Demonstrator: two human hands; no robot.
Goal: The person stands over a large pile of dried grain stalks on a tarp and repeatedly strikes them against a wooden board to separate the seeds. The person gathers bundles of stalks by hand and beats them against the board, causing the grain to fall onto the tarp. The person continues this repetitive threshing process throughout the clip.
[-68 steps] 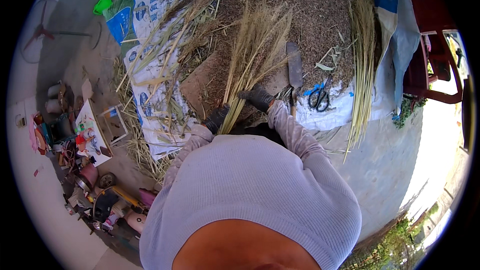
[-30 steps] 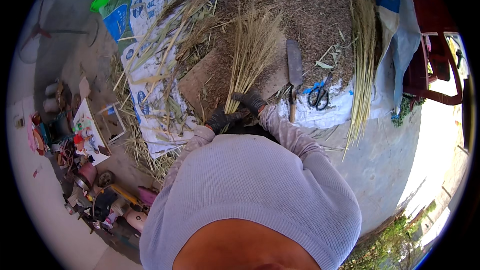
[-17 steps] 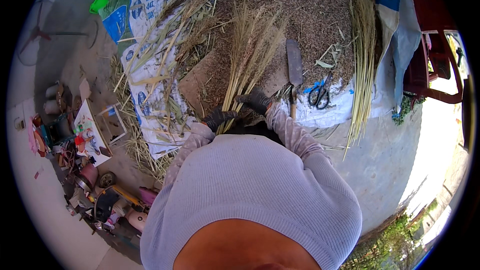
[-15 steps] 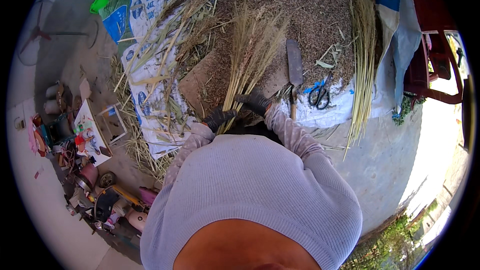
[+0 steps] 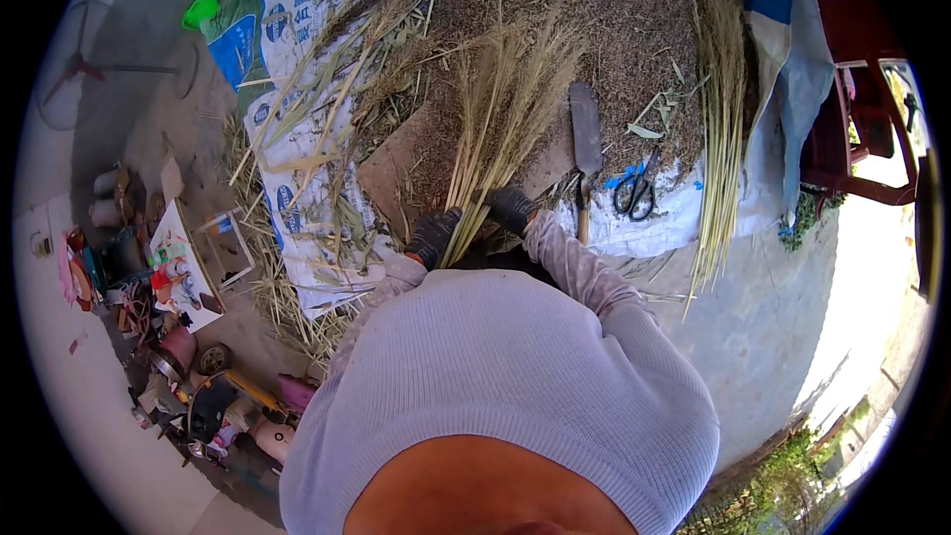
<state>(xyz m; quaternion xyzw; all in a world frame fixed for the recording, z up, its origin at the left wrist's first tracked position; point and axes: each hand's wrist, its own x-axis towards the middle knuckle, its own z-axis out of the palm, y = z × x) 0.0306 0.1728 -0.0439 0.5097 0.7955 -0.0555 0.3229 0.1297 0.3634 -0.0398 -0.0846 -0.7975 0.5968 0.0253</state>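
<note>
Between my dark-gloved hands stands a bunch of dry seed-head stalks (image 5: 481, 154), its feathery tops fanned out away from me. My left hand (image 5: 434, 235) is wrapped round the lower stems on their left side. From the right, my right hand (image 5: 509, 208) grips the stems a little higher up. To the right of the bunch lies a broad-bladed knife (image 5: 585, 129) with a wooden handle, and beside it black-handled scissors (image 5: 636, 190). Farther right a long bundle of similar stalks (image 5: 726, 119) rests on the sacking.
Brown seeds and chaff (image 5: 634, 30) cover printed white sacking (image 5: 297, 30). Loose stalks and leaves (image 5: 342, 89) are strewn at the left. A dark red chair (image 5: 862, 154) stands at the right. Household clutter (image 5: 198, 367) fills the floor at lower left.
The bunch's tops have spread wider and leaned to the right. My right hand has shifted slightly right and down the stems; my left hand stays on the lower stems.
</note>
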